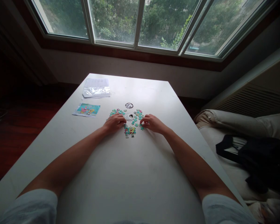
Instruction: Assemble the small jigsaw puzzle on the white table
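Note:
Small jigsaw pieces, mostly teal, lie in a loose left pile [116,111] and a loose right pile [138,115] on the white table. Nearer me is a small joined section of jigsaw [130,130] with a yellow cartoon figure on it. My left hand [114,122] rests by the left pile, its fingers curled and closed, tips close to the joined section's upper left; what they hold is hidden. Thumb and forefinger of my right hand [152,123] are pinched at a teal jigsaw piece [142,127], beside the right pile.
A round silver-rimmed disc [129,116] sits between the piles, with a dark oval ring [129,105] behind it. A cartoon picture sheet [87,110] and a clear plastic sleeve with papers [96,88] lie at the left. A sofa with a dark bag [259,155] stands right of the table.

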Demonstrator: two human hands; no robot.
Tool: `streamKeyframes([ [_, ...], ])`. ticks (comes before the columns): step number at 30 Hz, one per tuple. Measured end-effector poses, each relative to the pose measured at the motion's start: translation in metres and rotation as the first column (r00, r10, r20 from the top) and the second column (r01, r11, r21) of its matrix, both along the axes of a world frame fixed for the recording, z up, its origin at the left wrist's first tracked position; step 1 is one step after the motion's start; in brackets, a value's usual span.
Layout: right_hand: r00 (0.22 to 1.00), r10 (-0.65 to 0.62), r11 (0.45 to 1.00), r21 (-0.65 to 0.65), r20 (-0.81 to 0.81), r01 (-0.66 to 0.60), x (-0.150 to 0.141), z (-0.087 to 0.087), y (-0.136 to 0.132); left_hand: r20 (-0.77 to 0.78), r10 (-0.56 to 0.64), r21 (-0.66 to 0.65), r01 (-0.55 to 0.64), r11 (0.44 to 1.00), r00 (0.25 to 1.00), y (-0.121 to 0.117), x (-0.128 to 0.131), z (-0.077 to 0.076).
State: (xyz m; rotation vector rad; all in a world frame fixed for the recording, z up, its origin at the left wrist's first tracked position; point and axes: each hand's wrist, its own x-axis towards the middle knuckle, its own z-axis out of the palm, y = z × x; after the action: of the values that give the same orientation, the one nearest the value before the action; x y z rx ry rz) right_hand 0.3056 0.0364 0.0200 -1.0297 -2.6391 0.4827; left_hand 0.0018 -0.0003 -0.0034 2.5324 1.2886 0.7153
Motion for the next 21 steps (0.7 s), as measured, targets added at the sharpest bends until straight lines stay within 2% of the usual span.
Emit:
streamKeyframes([
  [5,0.997,0.073,0.997,0.034,0.024,-0.074,-0.004,-0.001,-0.003,0.017,-0.011,-0.008,0.011,1.0,1.0,0.0,0.001,-0.001],
  [9,0.997,0.083,0.997,-0.006,0.0,-0.083,-0.006,-0.001,-0.004,0.014,-0.003,-0.01,0.003,1.0,1.0,0.001,0.0,-0.002],
  [17,0.966,-0.011,0.97,-0.239,-0.259,-0.053,-0.013,-0.01,-0.007,-0.035,0.02,0.002,-0.02,1.0,0.999,0.0,0.002,-0.002],
  [21,0.933,-0.116,0.965,-0.26,-0.34,0.026,-0.026,-0.017,-0.013,-0.034,0.036,-0.004,-0.036,0.999,0.999,0.0,0.003,-0.004],
])
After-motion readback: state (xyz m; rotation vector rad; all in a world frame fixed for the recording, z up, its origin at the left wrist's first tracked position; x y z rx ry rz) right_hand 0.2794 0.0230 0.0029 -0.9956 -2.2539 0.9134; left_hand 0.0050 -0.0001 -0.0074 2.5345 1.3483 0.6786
